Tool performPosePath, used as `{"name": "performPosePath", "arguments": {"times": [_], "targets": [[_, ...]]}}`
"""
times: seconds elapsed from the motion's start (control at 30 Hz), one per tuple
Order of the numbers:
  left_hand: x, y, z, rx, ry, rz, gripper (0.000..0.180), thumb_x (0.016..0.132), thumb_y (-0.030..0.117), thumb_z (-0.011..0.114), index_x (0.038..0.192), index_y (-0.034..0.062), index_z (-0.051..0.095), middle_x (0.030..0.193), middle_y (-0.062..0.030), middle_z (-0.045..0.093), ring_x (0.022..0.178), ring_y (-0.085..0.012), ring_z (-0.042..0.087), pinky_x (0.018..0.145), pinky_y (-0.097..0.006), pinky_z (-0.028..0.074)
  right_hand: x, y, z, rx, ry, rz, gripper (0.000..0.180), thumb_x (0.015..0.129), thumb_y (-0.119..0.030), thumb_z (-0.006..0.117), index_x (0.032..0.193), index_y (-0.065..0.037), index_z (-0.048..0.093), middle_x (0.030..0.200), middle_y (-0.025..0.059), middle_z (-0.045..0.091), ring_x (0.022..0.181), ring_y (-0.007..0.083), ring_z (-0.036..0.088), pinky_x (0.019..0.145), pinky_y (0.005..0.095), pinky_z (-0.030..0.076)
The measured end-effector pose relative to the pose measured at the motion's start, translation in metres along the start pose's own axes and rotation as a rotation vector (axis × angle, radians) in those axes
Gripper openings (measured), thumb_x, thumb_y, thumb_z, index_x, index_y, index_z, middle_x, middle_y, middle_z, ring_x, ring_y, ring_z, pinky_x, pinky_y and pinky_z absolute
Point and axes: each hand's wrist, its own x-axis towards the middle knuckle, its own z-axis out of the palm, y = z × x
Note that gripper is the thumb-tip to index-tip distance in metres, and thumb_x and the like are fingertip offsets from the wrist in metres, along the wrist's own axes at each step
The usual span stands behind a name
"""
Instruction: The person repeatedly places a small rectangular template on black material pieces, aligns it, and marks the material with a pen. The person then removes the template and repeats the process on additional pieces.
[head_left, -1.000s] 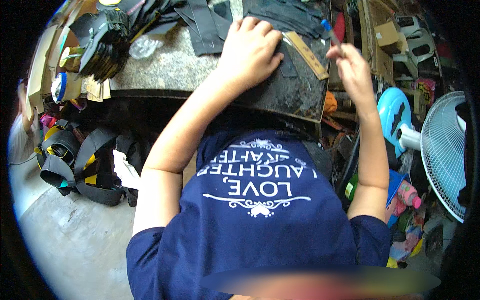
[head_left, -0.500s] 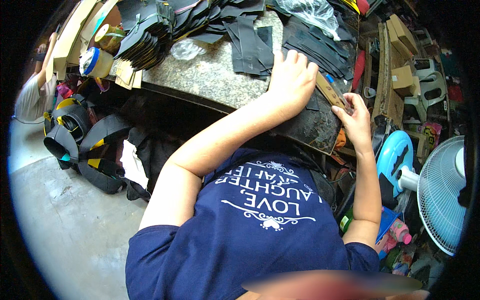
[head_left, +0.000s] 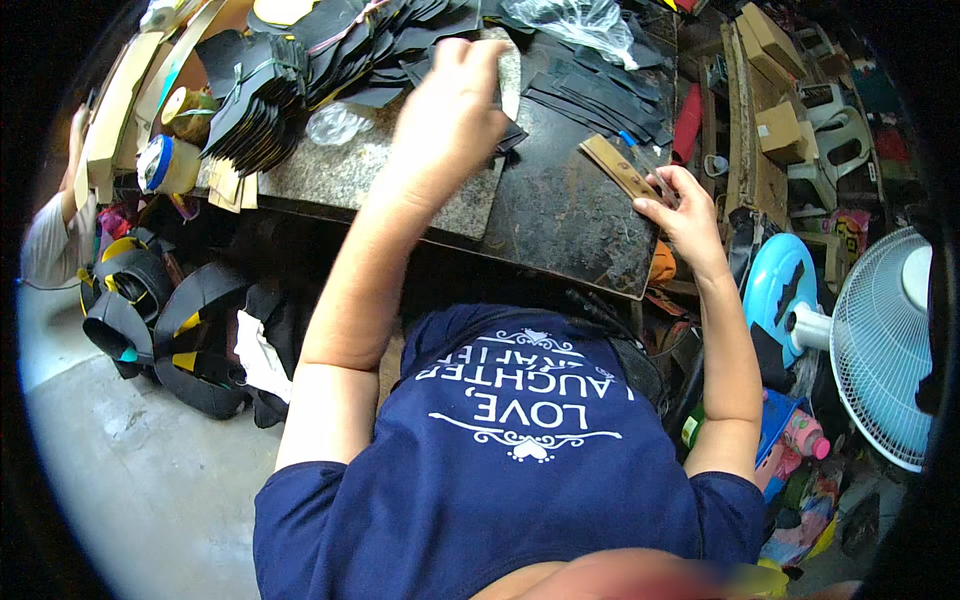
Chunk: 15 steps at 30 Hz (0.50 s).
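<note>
My right hand [head_left: 682,212] pinches a tan strip with small holes [head_left: 616,168] and a clear pen with a blue end [head_left: 628,139] beside it. Both extend over the bare dark part of the worktable, close to its right edge. My left hand [head_left: 455,118] is over the speckled grey part, somewhat blurred, its back toward me. Black flat pieces [head_left: 513,136] show past its edge, and the hand covers others. What lies under its fingers, if anything, is hidden.
Fanned stacks of black cut pieces [head_left: 262,95] crowd the back left, near a crumpled clear plastic bag [head_left: 338,124] and a white-and-blue jar [head_left: 166,163]. More black strips [head_left: 600,100] lie at the back right. A fan [head_left: 880,350] stands to the right of the worktable [head_left: 560,215].
My left hand has moved left, from beside the strip to over the black pieces. My right hand still holds the strip and pen. The view has shifted slightly.
</note>
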Motion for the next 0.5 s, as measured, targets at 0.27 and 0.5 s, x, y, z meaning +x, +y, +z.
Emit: {"name": "performPosePath", "arguments": {"times": [0.27,0.5], "targets": [[0.008,0.011,0.01,0.502,0.038,0.212,0.044,0.073,0.008,0.069,0.117,0.0115,0.065,0.121,-0.0087,0.062,0.112,-0.0301,0.055,0.089,-0.044,0.046,0.007,-0.006,-0.004,-0.009,-0.065,0.076,0.036,0.075,-0.008,0.086,0.101,0.0,0.062,0.097,0.0022,0.06,0.091,0.0094,0.057,0.082,0.0249,0.047],[0.066,0.027,0.088,0.418,-0.365,0.488,0.03,0.089,0.012,0.062,0.118,0.0136,0.066,0.112,-0.004,0.066,0.111,-0.0254,0.061,0.089,-0.043,0.052,0.011,-0.004,-0.008,-0.113,-0.082,0.002,0.036,0.073,-0.02,0.086,0.096,-0.002,0.065,0.087,0.0036,0.058,0.079,0.0115,0.055,0.073,0.0277,0.046]]}}
